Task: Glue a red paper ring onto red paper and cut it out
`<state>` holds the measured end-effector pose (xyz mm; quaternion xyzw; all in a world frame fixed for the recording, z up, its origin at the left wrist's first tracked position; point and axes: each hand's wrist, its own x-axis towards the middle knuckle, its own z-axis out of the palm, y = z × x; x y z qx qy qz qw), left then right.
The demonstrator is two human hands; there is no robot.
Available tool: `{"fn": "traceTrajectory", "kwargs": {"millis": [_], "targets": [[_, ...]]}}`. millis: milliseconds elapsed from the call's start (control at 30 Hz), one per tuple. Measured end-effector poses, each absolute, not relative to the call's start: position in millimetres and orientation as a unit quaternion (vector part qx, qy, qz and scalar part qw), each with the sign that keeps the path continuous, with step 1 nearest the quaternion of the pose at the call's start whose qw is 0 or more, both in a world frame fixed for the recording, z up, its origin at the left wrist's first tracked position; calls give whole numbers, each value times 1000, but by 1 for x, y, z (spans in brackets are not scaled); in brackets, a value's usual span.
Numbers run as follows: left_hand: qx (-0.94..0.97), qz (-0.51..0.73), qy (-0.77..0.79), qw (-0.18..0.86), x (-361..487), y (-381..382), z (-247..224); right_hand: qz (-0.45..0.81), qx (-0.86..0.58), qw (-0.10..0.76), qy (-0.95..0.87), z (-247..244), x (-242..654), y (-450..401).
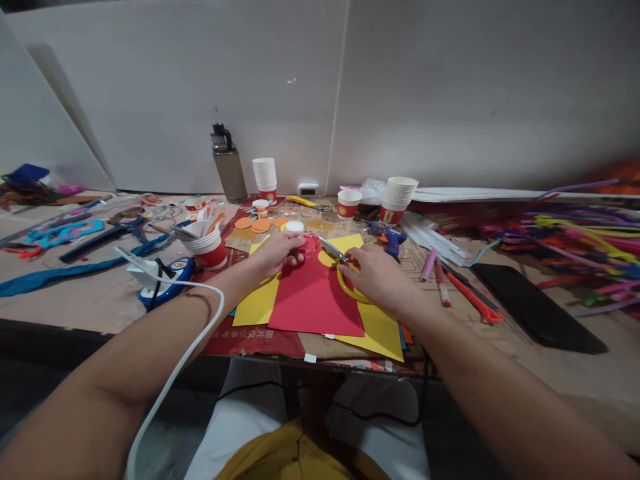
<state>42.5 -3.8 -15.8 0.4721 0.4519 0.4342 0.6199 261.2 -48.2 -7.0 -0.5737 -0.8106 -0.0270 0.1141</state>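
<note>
My left hand (281,253) pinches a small piece of red paper (313,246) over the far end of the paper sheets. From the right, my right hand (369,272) grips a pair of yellow-handled scissors (331,249), whose blades point up and left towards the red piece. Whether the blades touch it I cannot tell. Beneath both hands lies a sheet of red paper (317,300) on top of yellow paper sheets (385,333). A yellow paper circle (327,259) shows just below the blades. Orange paper circles (260,225) lie beyond my left hand.
Paper cups (206,248) holding tools stand left, with stacked cups (399,200) behind. A blue glue gun (394,241), markers (443,283), a utility knife (473,297) and a black phone-like slab (537,307) lie right. A white cable (200,333) crosses my left arm. A bottle (229,170) stands by the wall.
</note>
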Motion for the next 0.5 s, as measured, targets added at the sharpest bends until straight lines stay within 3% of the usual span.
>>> {"fn": "traceTrajectory", "kwargs": {"millis": [267, 500], "targets": [[620, 340, 529, 469, 45, -15, -27, -13, -576, 112, -810, -2, 261, -51], [768, 306, 534, 176, 41, -9, -22, 1, -585, 118, -803, -1, 261, -51]]}}
